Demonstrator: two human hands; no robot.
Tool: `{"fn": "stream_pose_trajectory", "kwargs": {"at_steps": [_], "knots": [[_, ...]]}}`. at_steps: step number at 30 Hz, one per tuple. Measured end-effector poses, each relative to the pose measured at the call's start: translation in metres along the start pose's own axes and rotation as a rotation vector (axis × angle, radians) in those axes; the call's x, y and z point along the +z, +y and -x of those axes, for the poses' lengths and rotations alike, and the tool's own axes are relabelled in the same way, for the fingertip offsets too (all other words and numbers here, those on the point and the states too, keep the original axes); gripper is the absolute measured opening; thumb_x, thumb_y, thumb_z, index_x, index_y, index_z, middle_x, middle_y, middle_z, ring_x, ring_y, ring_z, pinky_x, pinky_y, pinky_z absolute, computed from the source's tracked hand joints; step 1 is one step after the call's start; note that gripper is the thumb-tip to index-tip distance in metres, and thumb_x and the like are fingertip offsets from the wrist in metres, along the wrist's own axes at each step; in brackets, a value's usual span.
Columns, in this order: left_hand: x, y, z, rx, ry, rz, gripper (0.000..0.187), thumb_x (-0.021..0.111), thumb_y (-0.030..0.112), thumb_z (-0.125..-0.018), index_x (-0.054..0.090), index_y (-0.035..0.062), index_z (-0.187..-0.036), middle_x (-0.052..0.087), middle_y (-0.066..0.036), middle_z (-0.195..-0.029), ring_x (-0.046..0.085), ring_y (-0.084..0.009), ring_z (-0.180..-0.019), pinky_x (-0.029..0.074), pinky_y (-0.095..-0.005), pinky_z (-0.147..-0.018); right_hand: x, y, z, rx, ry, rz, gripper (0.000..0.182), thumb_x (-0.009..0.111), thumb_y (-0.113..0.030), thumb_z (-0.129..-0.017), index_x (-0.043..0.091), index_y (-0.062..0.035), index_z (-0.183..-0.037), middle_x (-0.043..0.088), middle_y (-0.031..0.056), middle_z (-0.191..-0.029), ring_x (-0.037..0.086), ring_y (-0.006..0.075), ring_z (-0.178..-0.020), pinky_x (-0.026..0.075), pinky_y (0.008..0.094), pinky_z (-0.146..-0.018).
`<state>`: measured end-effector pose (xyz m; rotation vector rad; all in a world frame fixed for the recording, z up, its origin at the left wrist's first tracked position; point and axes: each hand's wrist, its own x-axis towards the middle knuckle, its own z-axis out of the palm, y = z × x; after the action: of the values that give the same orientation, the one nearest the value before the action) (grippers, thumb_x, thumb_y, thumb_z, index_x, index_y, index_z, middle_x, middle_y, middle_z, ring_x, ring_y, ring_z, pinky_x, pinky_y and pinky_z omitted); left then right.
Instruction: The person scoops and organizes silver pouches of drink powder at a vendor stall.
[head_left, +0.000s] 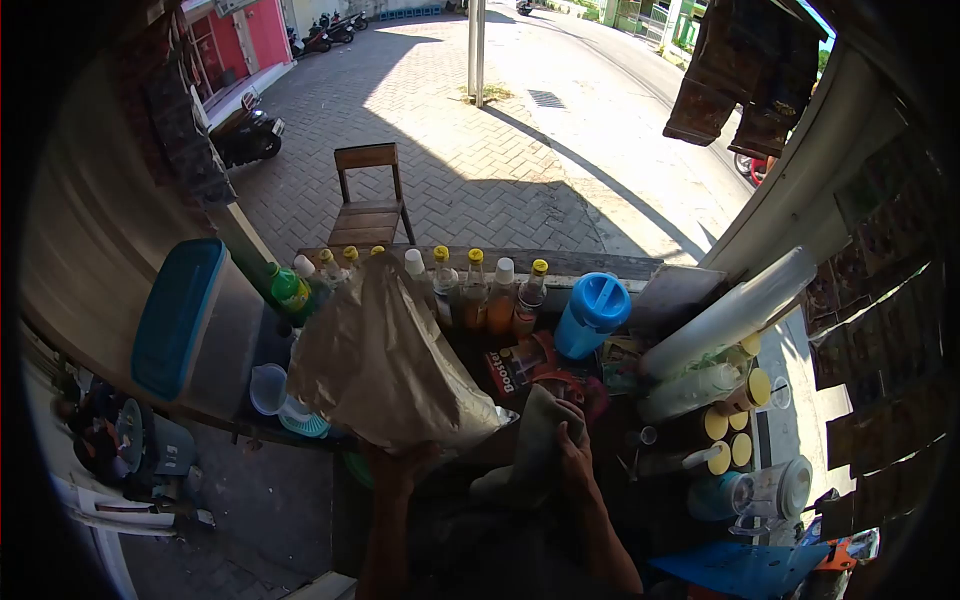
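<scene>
My left hand [400, 466] grips the lower edge of a large crinkled brown sheet [385, 365], which looks like wrapping paper and stands up in front of me. Its fingers are partly hidden behind the sheet. Close to the sheet's right corner, my right hand [574, 448] is closed round a grey-green cloth [530, 445] that hangs down to the left. Something reddish shows just above these fingers, too dark to name. Beyond the right hand lies a red Booster packet [512, 368]. A blue lidded jug [592, 315] stands behind it.
Several bottles with yellow or white caps [475, 290] line the counter's far edge. At left are a teal-lidded container [180, 315] and a clear measuring jug [268, 388]. Rolled plastic bags [730, 310], yellow-lidded jars [715, 425] and a blender jug [780, 488] crowd the right. A wooden chair [368, 215] stands outside.
</scene>
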<state>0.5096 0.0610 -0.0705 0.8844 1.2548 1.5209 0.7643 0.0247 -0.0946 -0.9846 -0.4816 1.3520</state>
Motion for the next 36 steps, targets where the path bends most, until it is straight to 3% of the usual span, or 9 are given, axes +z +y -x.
{"fn": "stream_pose_trajectory", "kwargs": {"at_steps": [5,9,12,17,19,25,28,31,36], "knots": [[-0.015,-0.017,0.001,-0.003,0.070,0.038,0.104,0.093,0.006,-0.044,0.039,-0.0025,-0.132,0.054,-0.013,-0.118,0.054,-0.0267,-0.107,0.048,-0.0398,-0.094,0.009,-0.029,0.001,-0.299,-0.023,0.633,0.023,0.051,-0.009,-0.095,0.054,-0.0060,-0.118,0.058,0.0099,-0.115,0.058,0.0227,-0.104,0.046,0.0319,-0.088],[-0.023,-0.019,0.008,-0.088,-0.027,-0.095,0.105,0.092,0.004,-0.045,0.036,-0.0027,-0.134,0.052,-0.015,-0.122,0.053,-0.0278,-0.110,0.049,-0.0408,-0.094,0.009,-0.028,-0.007,-0.247,0.009,0.964,0.014,0.049,0.001,-0.090,0.054,-0.0011,-0.104,0.058,0.0160,-0.113,0.059,0.0330,-0.101,0.046,0.0354,-0.087],[-0.011,-0.009,0.012,-0.070,-0.041,-0.085,0.098,0.092,0.005,-0.049,0.039,-0.0030,-0.132,0.055,-0.015,-0.121,0.055,-0.0269,-0.110,0.050,-0.0402,-0.092,0.007,-0.020,-0.024,-0.613,-0.022,1.311,0.005,0.050,-0.002,-0.089,0.050,0.0035,-0.091,0.050,0.0222,-0.129,0.046,0.0385,-0.122,0.040,0.0453,-0.098],[0.000,0.009,0.011,0.009,-0.054,-0.283,0.078,0.090,0.008,-0.056,0.049,-0.0038,-0.121,0.061,-0.014,-0.112,0.061,-0.0241,-0.102,0.053,-0.0367,-0.086,0.017,-0.041,-0.013,-0.865,0.153,1.206,0.014,0.043,-0.003,-0.089,0.051,0.0070,-0.082,0.051,0.0226,-0.131,0.041,0.0376,-0.131,0.029,0.0458,-0.111],[0.002,0.004,0.009,-0.074,-0.131,-0.175,0.069,0.090,0.011,-0.058,0.054,-0.0036,-0.115,0.065,-0.013,-0.105,0.064,-0.0223,-0.097,0.054,-0.0351,-0.085,0.025,-0.051,-0.005,-0.654,0.171,0.575,0.018,0.040,-0.002,-0.088,0.054,0.0083,-0.085,0.056,0.0238,-0.126,0.047,0.0346,-0.127,0.033,0.0454,-0.108],[0.027,0.012,0.019,0.070,-0.123,-0.320,0.059,0.088,0.011,-0.062,0.058,-0.0063,-0.109,0.066,-0.012,-0.102,0.065,-0.0214,-0.095,0.057,-0.0332,-0.079,0.077,-0.002,0.014,-0.654,-0.142,0.854,0.039,0.047,-0.030,-0.099,0.049,0.0079,-0.107,0.051,0.0238,-0.124,0.053,0.0334,-0.117,0.045,0.0428,-0.095],[0.032,0.004,0.020,0.036,-0.150,-0.164,0.058,0.088,0.009,-0.062,0.058,-0.0069,-0.109,0.066,-0.013,-0.102,0.066,-0.0200,-0.095,0.057,-0.0332,-0.078,0.087,0.025,0.011,-0.884,-0.221,1.217,0.027,0.052,-0.021,-0.096,0.049,0.0032,-0.108,0.047,0.0254,-0.122,0.046,0.0389,-0.122,0.042,0.0476,-0.094],[0.038,0.011,0.022,0.071,-0.184,-0.122,0.056,0.088,0.007,-0.062,0.060,-0.0067,-0.108,0.067,-0.013,-0.102,0.066,-0.0182,-0.093,0.057,-0.0328,-0.078,0.091,0.010,0.014,-0.786,-0.166,1.279,0.031,0.058,-0.006,-0.088,0.043,0.0006,-0.114,0.033,0.0288,-0.138,0.042,0.0483,-0.121,0.040,0.0555,-0.095],[0.039,0.020,0.017,0.111,-0.223,-0.180,0.048,0.086,0.009,-0.065,0.063,-0.0050,-0.105,0.068,-0.012,-0.099,0.066,-0.0170,-0.092,0.055,-0.0310,-0.078,0.080,-0.005,0.004,-0.837,-0.037,1.027,0.035,0.061,0.003,-0.079,0.060,0.0024,-0.114,0.062,0.0145,-0.095,0.063,0.0295,-0.086,0.051,0.0381,-0.078]]}}
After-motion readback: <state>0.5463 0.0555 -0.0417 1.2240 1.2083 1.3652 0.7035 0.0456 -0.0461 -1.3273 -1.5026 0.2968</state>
